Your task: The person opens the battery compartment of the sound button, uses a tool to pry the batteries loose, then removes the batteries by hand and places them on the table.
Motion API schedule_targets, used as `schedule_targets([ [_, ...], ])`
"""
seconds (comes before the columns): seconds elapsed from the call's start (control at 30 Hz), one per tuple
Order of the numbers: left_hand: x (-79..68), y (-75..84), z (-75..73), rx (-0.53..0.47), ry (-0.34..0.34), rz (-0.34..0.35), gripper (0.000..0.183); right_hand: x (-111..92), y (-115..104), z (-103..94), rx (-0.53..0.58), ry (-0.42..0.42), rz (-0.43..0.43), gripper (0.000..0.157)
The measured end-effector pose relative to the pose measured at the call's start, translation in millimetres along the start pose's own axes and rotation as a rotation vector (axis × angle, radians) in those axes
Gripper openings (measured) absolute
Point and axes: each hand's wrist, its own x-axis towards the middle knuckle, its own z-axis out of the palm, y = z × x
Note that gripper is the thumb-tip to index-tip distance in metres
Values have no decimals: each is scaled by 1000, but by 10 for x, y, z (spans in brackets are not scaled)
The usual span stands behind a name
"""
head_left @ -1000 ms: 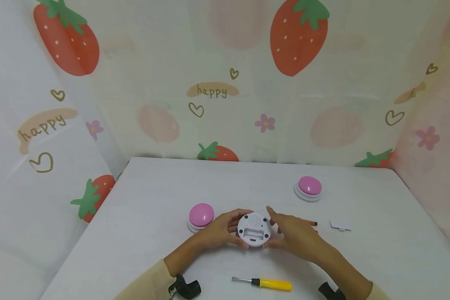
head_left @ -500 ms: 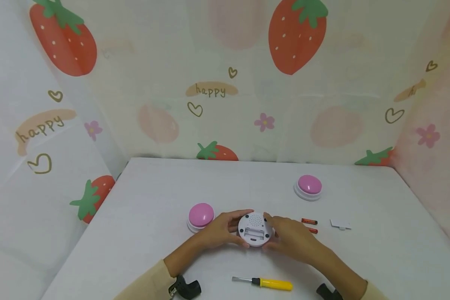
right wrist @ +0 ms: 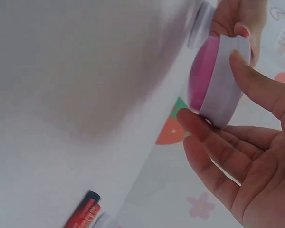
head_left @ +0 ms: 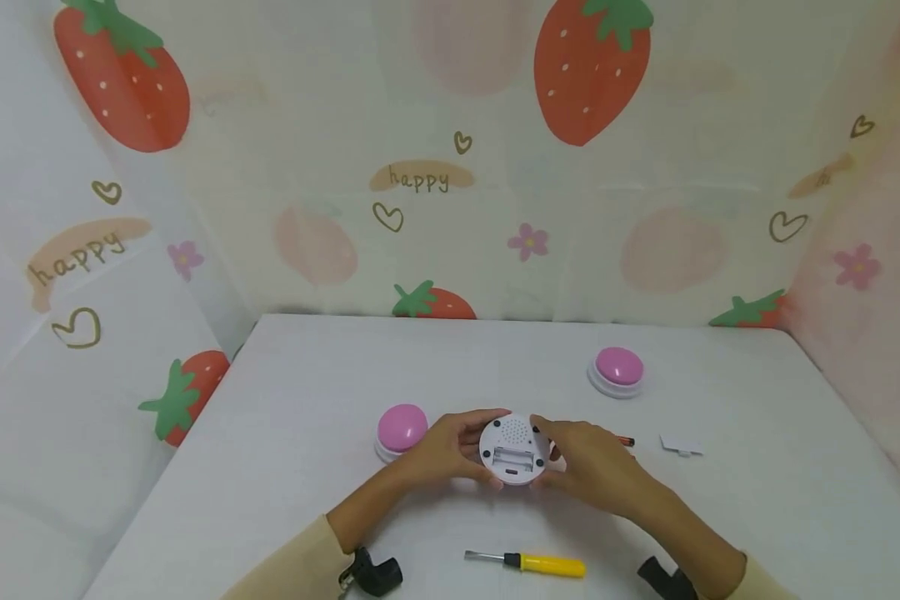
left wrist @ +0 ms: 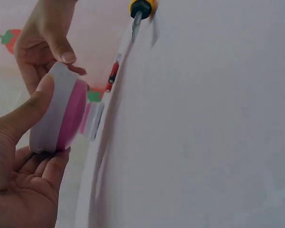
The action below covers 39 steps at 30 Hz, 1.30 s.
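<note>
Both hands hold a round push button between them, its white underside (head_left: 514,450) turned up in the head view. That face shows speaker holes, dark feet and an uncovered battery compartment with no battery in it. My left hand (head_left: 444,452) grips the left rim, thumb in front and fingers behind. On the opposite rim, my right hand (head_left: 596,467) pinches with thumb and fingers. The wrist views show the button's white side wall (left wrist: 50,111) and its pink dome (right wrist: 204,73) facing the table. Red batteries (left wrist: 113,73) lie beyond, partly hidden by the right hand in the head view.
Another pink button (head_left: 402,429) stands by the left forearm, and one more (head_left: 618,371) at the back right. A white battery cover (head_left: 681,445) lies to the right. In front lies a yellow-handled screwdriver (head_left: 547,565) on the white table (head_left: 307,375).
The right hand has closed in from slightly apart to pinch the button's right rim. Both hands and the button have shifted slightly up and right in the head view.
</note>
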Motion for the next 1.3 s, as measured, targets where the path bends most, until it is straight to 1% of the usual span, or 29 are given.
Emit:
schedule_targets([
  [0.07,10,52,-8,4,8,11,89,20,12,-54,21,4,-15,79],
  [0.2,22,189,-40,24,21,30,86,57,39,-169,105,-2,-25,80],
  [0.37,71,389,-79,56,45,31,85,91,113,-316,211,4,-69,79],
  [0.5,178,553,-95,96,83,28,86,130,184,-430,295,28,-76,76],
  [0.63,338,671,-121,116,124,22,87,214,249,-523,324,70,-75,72],
  [0.73,477,713,-156,110,139,24,86,310,296,-577,330,88,-66,74],
  [0.93,759,733,-247,71,145,31,83,524,394,-655,303,105,-33,79],
  [1.03,887,731,-309,50,135,1,82,615,425,-691,297,123,-36,78],
  [1.13,994,704,-381,77,131,-49,80,700,455,-708,309,131,-38,74],
  [1.23,1089,672,-439,111,125,-81,79,776,485,-709,356,114,-4,74],
  [1.3,1145,656,-464,118,119,-84,78,825,508,-698,385,101,27,76],
])
